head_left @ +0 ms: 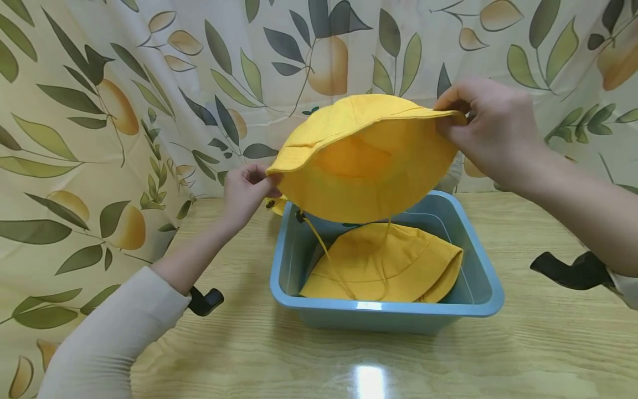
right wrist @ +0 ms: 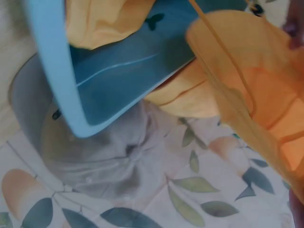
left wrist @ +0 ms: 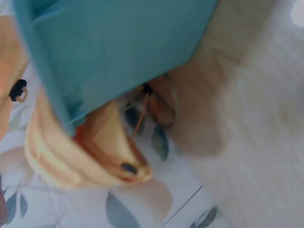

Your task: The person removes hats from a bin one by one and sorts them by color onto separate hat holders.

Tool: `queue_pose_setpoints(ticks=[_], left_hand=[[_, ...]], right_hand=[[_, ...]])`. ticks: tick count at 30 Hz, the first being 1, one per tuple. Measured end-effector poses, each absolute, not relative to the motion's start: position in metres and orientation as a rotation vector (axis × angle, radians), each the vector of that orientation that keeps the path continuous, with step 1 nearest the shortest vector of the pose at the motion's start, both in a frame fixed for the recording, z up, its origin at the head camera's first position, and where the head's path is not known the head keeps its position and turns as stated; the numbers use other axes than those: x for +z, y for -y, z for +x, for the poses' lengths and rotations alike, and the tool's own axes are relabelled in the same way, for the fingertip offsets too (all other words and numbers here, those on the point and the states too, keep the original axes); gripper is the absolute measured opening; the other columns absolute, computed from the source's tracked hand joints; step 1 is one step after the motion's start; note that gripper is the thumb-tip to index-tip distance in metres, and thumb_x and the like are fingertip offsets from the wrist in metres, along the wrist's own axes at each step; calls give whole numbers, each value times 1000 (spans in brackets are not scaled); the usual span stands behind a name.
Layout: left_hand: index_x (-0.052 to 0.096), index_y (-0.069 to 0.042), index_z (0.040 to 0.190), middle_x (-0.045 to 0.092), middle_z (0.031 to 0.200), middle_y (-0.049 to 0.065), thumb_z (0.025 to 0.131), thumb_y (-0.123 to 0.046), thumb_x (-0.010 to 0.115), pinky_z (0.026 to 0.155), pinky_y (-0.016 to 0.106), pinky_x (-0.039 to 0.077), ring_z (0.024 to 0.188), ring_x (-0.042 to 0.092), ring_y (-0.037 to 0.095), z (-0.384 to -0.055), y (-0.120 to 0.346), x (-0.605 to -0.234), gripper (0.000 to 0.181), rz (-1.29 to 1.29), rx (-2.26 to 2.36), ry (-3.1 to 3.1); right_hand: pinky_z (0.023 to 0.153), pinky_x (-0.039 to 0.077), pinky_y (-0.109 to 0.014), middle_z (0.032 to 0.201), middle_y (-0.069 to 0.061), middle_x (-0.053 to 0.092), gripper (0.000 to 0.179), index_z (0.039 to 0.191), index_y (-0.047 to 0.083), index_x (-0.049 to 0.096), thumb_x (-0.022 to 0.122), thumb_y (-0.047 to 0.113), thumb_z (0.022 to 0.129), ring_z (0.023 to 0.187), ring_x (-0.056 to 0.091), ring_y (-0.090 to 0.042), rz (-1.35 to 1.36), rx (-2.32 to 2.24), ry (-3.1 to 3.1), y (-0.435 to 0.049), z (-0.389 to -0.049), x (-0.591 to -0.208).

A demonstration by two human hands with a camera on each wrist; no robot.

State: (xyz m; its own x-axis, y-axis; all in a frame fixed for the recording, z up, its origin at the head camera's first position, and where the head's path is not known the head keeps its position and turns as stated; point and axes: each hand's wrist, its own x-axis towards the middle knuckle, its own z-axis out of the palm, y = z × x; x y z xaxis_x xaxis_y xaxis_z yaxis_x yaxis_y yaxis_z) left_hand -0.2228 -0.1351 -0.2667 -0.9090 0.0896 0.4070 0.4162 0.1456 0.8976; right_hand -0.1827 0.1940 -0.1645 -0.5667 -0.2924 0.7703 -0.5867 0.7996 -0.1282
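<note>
A yellow bucket hat (head_left: pixel 369 149) hangs tilted above a blue plastic basin (head_left: pixel 485 309), its inside facing me. My left hand (head_left: pixel 247 189) pinches the brim at the left. Higher up, my right hand (head_left: pixel 495 130) grips the opposite side of the brim between thumb and fingers. A thin yellow chin cord (head_left: pixel 318 235) with a black toggle dangles from the hat into the basin. Inside the basin lies a second yellow hat (head_left: pixel 384 260), folded and crown up. The right wrist view shows the raised hat (right wrist: pixel 270 90) beyond the basin's rim.
Behind the basin lie a grey cap (right wrist: pixel 114 166) and another yellow hat (left wrist: pixel 61 159). A leaf-and-fruit patterned cloth (head_left: pixel 324 72) hangs at the back and left of the wooden table (head_left: pixel 224 332). Black wrist mounts (head_left: pixel 573 271) jut from both forearms.
</note>
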Motion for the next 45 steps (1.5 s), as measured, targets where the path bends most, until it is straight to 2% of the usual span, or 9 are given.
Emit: queue_pose_setpoints(ticks=[5, 8, 11, 16, 20, 25, 30, 32, 45], left_hand=[[60, 7, 86, 63, 71, -1, 82, -5, 62, 60, 26, 55, 58, 64, 11, -221, 146, -241, 13, -475, -1771, 2107], [61, 5, 85, 63, 71, 1, 81, -4, 61, 60, 25, 55, 59, 64, 12, -219, 151, -224, 9, -459, -1738, 2086], [62, 1, 83, 62, 69, -2, 82, -5, 61, 59, 21, 54, 58, 61, 10, -217, 154, -208, 6, -460, -1624, 2091], [64, -2, 81, 61, 66, -7, 82, -6, 60, 55, 16, 50, 52, 55, 7, -208, 158, -179, 6, -421, -1486, 2067], [64, -7, 74, 63, 65, -3, 80, -3, 62, 55, 17, 51, 51, 58, 9, -212, 164, -168, 7, -397, -1601, 1921], [64, -8, 73, 64, 67, 1, 78, 0, 64, 58, 19, 53, 55, 60, 12, -224, 175, -167, 9, -377, -1674, 1742], [63, -6, 75, 65, 66, 2, 78, 0, 65, 62, 21, 53, 56, 61, 13, -229, 184, -161, 6, -368, -1688, 1640], [63, -4, 75, 64, 66, 4, 77, -1, 65, 63, 21, 53, 56, 61, 14, -232, 188, -157, 5, -353, -1699, 1608], [67, -7, 73, 61, 73, 1, 74, -3, 71, 61, 17, 49, 59, 57, 9, -253, 221, -144, 6, -136, -1601, 1568]], right_hand=[[59, 37, -26, 79, -20, 62, 11, 86, -8, 62, 62, -8, 75, 65, 54, -28, 695, 272, 2176, -199, -192, -165], [55, 40, -37, 78, -22, 61, 10, 87, -10, 60, 61, -8, 77, 60, 54, -31, 701, 203, 2184, -199, -197, -162], [52, 40, -40, 79, -23, 60, 9, 89, -10, 56, 56, -5, 82, 56, 52, -32, 671, 183, 2229, -196, -200, -156], [57, 39, -39, 83, -24, 59, 15, 95, -9, 53, 48, 3, 89, 64, 52, -34, 581, 269, 2297, -182, -209, -144], [63, 39, -35, 87, -22, 60, 17, 99, -9, 53, 47, 5, 89, 73, 54, -32, 568, 362, 2257, -167, -218, -136], [68, 43, -28, 93, -19, 64, 19, 101, -7, 54, 48, 6, 89, 80, 62, -30, 594, 435, 2175, -154, -228, -131], [73, 52, -34, 98, -19, 64, 20, 101, -7, 56, 50, 8, 89, 83, 65, -31, 648, 483, 2084, -142, -237, -130], [73, 53, -37, 99, -19, 63, 19, 100, -8, 55, 50, 7, 89, 83, 66, -30, 675, 507, 2048, -136, -242, -130], [72, 50, -29, 99, -19, 61, 19, 99, -7, 52, 46, 9, 92, 87, 62, -24, 656, 594, 2106, -88, -272, -142]])
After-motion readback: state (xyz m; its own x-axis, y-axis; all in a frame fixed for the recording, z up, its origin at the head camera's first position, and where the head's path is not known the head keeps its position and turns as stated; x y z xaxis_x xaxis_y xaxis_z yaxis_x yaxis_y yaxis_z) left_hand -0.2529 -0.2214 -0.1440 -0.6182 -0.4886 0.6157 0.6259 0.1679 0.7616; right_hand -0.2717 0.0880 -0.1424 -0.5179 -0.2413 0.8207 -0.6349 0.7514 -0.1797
